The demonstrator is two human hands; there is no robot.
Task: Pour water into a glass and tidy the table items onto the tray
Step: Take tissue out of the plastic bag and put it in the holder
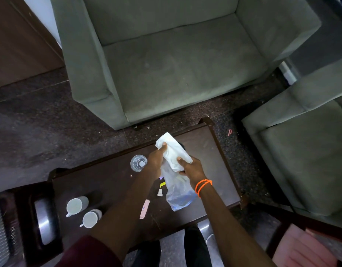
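Both my hands are above the dark wooden table (112, 182). My left hand (157, 157) pinches the top of a white paper napkin (173, 149). My right hand (191, 166) grips the same napkin lower down, together with the neck of a clear plastic bottle (177, 191) that hangs tilted over the table, with a little water at its bottom. A clear glass (138, 163) stands just left of my left hand. Two white mugs (77, 205) (90, 218) stand at the near left. A dark tray (43, 214) with a shiny metal piece lies left of the mugs.
Small sachets lie on the table: a pink one (144, 209), a yellow one (162, 184) and a small white piece (159, 192). A grey sofa (166, 64) stands beyond the table. A grey armchair (305, 151) stands to the right. My legs (195, 247) are at the near edge.
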